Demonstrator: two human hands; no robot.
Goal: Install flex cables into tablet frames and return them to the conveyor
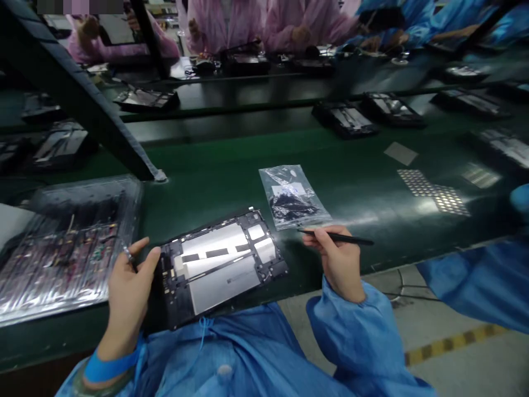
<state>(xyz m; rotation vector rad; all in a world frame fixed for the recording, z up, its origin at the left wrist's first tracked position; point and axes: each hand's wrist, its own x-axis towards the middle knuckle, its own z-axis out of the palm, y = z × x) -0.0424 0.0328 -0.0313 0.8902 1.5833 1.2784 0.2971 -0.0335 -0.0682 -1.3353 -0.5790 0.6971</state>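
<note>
You appear to be partway through tweezer work on the open device (pixel 225 278), which lies innards up on the green bench (pixel 206 165) before you; clock directions run from it. Your right hand (pixel 341 262), at 3 o'clock, pinches black tweezers (pixel 351 239), their tip near the bottom edge of the clear bag (pixel 289 175) at 1 to 2 o'clock. Your left hand (pixel 130 281), at 9 o'clock, has thumb and forefinger apart beside the device's edge; a small thin part (pixel 127 252) shows there, but I can't tell whether you grip it. Your next move probably calls for a steady tip and a light pinch, since the exposed fittings look delicate. Whether the tweezers carry anything is too small to tell. The bag's dark contents (pixel 295 207) blend together, pieces (pixel 78 242) in the clear tray (pixel 82 190) at 9 o'clock blur, and a neighbour's blue sleeve (pixel 479 281) at 3 o'clock is cut off.
</note>
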